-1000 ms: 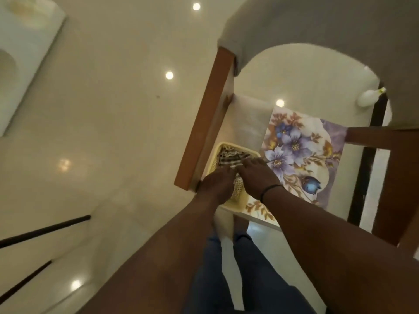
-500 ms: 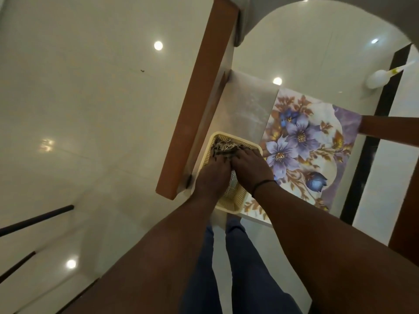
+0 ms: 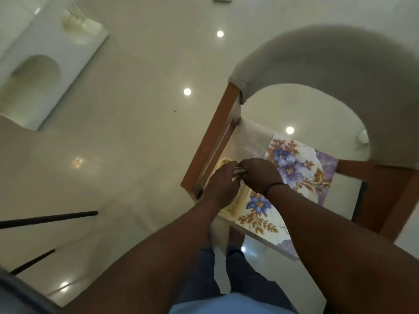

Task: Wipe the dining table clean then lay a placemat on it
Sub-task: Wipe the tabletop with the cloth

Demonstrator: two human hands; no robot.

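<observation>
Head view: both hands, left [image 3: 221, 185] and right [image 3: 260, 175], together over basket [image 3: 235, 203], fingers curled, grip unclear; placemat [image 3: 299, 171] flat on table [image 3: 251, 137], just right of hands.

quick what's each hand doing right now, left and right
Left hand: over the basket, fingers curled, seemingly pinching something pale; cannot tell what.
Right hand: fingers curled against the left; whether it grips anything cannot be told.
</observation>
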